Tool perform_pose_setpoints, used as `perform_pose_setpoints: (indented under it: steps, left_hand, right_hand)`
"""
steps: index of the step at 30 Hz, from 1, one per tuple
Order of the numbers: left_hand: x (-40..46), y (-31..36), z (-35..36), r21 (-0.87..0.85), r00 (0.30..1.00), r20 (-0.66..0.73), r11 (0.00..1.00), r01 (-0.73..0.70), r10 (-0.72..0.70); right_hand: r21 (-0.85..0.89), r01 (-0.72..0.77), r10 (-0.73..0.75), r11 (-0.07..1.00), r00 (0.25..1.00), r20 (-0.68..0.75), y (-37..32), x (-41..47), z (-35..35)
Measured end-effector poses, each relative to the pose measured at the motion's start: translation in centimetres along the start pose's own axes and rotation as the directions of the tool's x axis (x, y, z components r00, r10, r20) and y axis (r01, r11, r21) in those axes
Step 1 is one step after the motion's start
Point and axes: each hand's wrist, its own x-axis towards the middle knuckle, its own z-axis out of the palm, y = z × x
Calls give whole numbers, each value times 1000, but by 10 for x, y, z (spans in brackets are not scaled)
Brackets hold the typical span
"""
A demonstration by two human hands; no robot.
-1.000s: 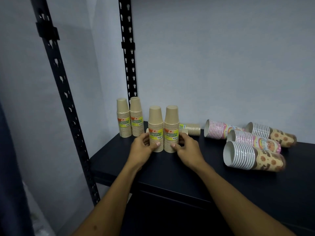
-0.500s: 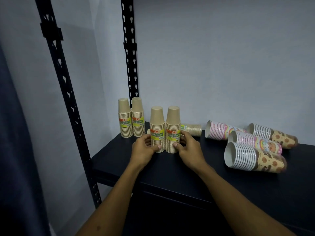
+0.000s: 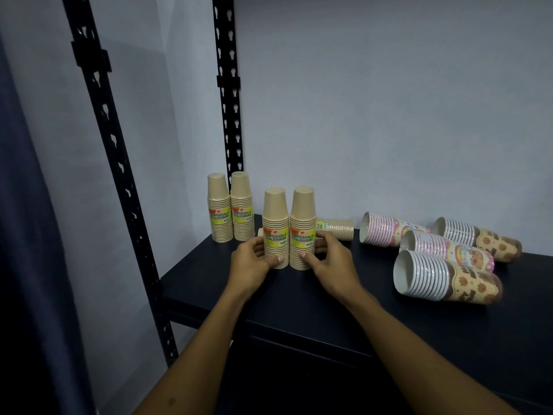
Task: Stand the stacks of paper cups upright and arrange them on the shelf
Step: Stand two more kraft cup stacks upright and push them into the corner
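Dark shelf against a pale wall: the left hand and right hand each curl their grip around the base of one upright kraft stack, the front pair pressed side by side, probably to square them up. Behind stands another upright pair; to the right, one kraft stack and four patterned stacks lie on their sides.
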Motion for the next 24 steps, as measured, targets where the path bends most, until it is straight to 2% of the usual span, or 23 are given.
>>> perform_pose_setpoints:
  steps: [8, 14, 24]
  left_hand:
    - [-8, 6, -3, 87, 999, -24, 996, -31, 33]
    - [-17, 7, -36, 174, 1000, -22, 985, -16, 20]
    - [-15, -9, -108, 232, 981, -195, 972, 46, 0]
  right_hand:
    - [-42, 22, -22, 999, 1000, 14, -2, -1, 1]
    - [-18, 65, -62, 998, 989, 137, -15, -2, 17]
    - [70, 108, -122, 992, 962, 246, -47, 12, 100]
